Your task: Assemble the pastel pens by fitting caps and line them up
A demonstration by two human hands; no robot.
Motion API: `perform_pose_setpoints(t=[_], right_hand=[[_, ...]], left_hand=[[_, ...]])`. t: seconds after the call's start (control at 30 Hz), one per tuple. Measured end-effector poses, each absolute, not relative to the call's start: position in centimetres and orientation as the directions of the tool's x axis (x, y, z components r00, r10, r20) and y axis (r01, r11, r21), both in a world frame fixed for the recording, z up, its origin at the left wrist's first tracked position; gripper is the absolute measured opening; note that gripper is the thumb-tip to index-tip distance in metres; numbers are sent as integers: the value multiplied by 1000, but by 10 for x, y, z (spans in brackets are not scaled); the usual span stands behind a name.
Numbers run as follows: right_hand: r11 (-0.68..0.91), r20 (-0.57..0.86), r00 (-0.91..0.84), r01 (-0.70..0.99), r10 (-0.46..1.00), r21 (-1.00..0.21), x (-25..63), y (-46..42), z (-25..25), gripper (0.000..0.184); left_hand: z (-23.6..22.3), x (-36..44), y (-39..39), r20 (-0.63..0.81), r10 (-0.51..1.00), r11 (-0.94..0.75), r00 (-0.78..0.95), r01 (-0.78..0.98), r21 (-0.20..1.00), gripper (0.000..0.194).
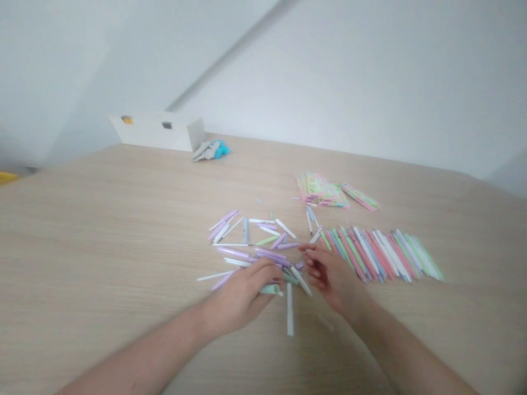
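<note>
My left hand (255,288) is closed around a light green pen barrel (270,288), whose hollow-looking end sticks out below the fingers. Just across from it, my right hand (333,274) has its index finger stretched out and the others loosely curled, with nothing clear between them. Loose pen parts lie scattered under and beyond both hands, among them purple barrels (233,252), thin white refills (214,275) and a green piece (267,240). A whitish barrel (290,310) points toward me between my wrists. The picture is slightly blurred.
Right of my right hand lies a row of assembled-looking pens (382,255) in several colours. Behind it sit a stack of pink-and-green printed packets (321,191) and a single packet (361,197). A white box (156,131) and a crumpled grey-and-blue cloth-like item (211,150) stand near the wall.
</note>
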State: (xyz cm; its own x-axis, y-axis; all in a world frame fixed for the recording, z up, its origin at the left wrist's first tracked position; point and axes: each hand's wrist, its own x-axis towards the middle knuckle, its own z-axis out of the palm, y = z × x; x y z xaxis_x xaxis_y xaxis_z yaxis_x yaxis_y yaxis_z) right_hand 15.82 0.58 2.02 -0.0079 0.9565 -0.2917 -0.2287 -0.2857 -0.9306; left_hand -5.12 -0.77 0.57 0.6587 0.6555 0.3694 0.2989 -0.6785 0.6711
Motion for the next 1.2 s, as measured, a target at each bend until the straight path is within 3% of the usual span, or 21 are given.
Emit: perform_pose_setpoints(t=[0.07,0.13,0.23,0.33,0.57,0.83,1.0,1.2], right_hand=[[-120,-125,-13,201,992,-972,165,25,25,19],[86,47,-78,638,996,-766,167,43,27,20],[236,84,-221,889,972,-392,163,63,24,26],[289,66,-282,915,957,-283,157,75,20,27],[215,94,-198,947,976,-238,142,123,21,31],[111,-70,-129,968,989,-226,121,172,5,40],[81,-135,-124,954,983,-290,113,181,-2,31],[33,-137,-122,852,983,-523,112,169,15,34]], left_hand=[[4,-51,-7,321,683,-649,656,342,679,19],[1,-51,-6,246,728,-593,640,410,693,16],[-3,-51,-1,197,782,-526,591,457,717,13],[-1,-51,3,233,820,-495,522,446,745,12],[0,-50,11,256,859,-466,443,467,752,14],[-6,-52,14,281,861,-483,425,508,713,15],[-4,-52,13,269,864,-470,426,493,732,15],[-2,-54,14,261,872,-448,415,459,767,18]])
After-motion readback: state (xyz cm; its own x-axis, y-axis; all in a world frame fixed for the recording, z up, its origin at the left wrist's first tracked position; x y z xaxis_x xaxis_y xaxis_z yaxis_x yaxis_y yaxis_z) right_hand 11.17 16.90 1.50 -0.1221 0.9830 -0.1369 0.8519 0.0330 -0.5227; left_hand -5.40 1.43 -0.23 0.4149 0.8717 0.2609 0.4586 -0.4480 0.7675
